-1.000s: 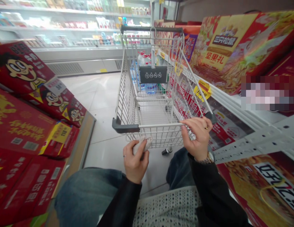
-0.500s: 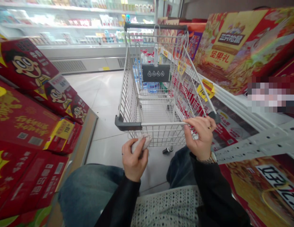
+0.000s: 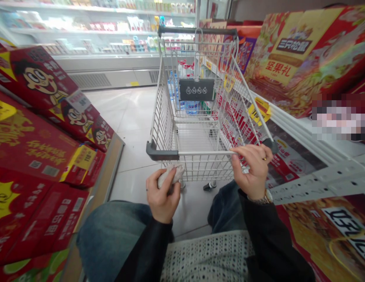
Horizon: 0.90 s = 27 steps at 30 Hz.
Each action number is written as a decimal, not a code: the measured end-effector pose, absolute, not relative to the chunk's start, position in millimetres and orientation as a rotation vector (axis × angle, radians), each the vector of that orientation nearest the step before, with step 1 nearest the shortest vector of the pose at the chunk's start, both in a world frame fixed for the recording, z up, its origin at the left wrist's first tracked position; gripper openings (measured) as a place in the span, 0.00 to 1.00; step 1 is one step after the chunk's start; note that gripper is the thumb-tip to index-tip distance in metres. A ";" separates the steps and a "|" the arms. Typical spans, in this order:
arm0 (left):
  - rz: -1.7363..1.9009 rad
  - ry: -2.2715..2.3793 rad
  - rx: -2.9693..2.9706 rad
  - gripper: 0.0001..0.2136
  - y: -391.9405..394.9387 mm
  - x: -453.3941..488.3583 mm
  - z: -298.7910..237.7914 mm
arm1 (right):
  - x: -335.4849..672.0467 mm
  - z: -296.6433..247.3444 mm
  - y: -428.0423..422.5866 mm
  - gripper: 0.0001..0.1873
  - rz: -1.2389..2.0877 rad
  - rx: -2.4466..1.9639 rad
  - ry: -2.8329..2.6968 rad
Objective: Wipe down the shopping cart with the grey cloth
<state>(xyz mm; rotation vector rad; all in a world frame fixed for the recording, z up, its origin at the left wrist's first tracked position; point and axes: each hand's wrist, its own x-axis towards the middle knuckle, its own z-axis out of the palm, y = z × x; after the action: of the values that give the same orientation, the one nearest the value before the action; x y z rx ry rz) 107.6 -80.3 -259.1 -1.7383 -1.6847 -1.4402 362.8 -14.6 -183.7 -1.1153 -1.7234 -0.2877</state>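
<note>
A wire shopping cart (image 3: 197, 135) stands in front of me, its basket bare down to the grid. My right hand (image 3: 253, 168) is closed over the cart's near top rail, toward the right corner. In my left hand (image 3: 163, 196) is a crumpled whitish cloth (image 3: 175, 175), bunched between thumb and fingers. That hand is just below the dark corner grip (image 3: 163, 154) at the cart's near left. The cloth is close to the wire front; whether it touches cannot be told. A dark plate (image 3: 197, 90) with round symbols hangs at the far end.
Stacked red cartons (image 3: 44, 117) line the left on a low wooden platform. On the right, a white shelf (image 3: 305, 137) holds gift boxes (image 3: 291, 58) close to the cart. Bottled water packs (image 3: 191, 107) stand beyond the cart, before a refrigerated display (image 3: 111, 72).
My left hand with the cloth has shifted slightly left and up, away from the cart's wire front. My right hand keeps its hold on the rail. The view has turned a little left.
</note>
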 end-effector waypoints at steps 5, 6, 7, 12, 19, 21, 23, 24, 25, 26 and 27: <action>-1.457 -1.695 -1.734 0.21 -81.0 105.1 -253.3 | 362.5 -184.0 -14.2 0.06 -0.308 -1.112 -1.721; -1.450 -1.704 -1.759 0.21 -81.5 104.8 -254.1 | 362.4 -184.3 -13.7 0.06 -0.315 -1.108 -1.720; -1.440 -1.713 -1.783 0.20 -81.9 104.5 -254.9 | 362.4 -184.5 -13.4 0.06 -0.318 -1.107 -1.719; -1.442 -1.717 -1.702 0.21 -83.2 102.0 -250.9 | 362.7 -184.7 -13.8 0.07 -0.297 -1.121 -1.718; -1.439 -1.757 -1.719 0.20 -83.7 100.9 -258.1 | 362.5 -183.8 -15.1 0.06 -0.295 -1.118 -1.716; -1.437 -1.765 -1.714 0.19 -83.8 99.9 -259.3 | 362.3 -184.1 -14.9 0.06 -0.297 -1.121 -1.715; -1.460 -1.765 -1.652 0.19 -83.4 98.3 -256.7 | 362.3 -184.7 -14.6 0.06 -0.299 -1.121 -1.718; -1.474 -1.764 -1.617 0.20 -83.0 97.5 -254.9 | 362.4 -185.0 -14.5 0.06 -0.299 -1.119 -1.720; -1.486 -1.760 -1.586 0.20 -82.6 96.7 -253.7 | 362.5 -185.3 -14.4 0.07 -0.298 -1.117 -1.720; -1.497 -1.757 -1.566 0.20 -82.2 96.0 -253.6 | 362.6 -185.7 -14.2 0.07 -0.298 -1.117 -1.719; -1.505 -1.757 -1.560 0.20 -81.8 95.3 -254.7 | 362.7 -186.0 -14.1 0.07 -0.297 -1.117 -1.717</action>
<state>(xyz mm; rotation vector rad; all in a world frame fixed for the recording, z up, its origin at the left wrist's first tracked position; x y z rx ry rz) 95.3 -81.8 -254.7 -1.5596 -1.7566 -1.5053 362.7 -14.1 -186.0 -1.1167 -1.7173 -0.2969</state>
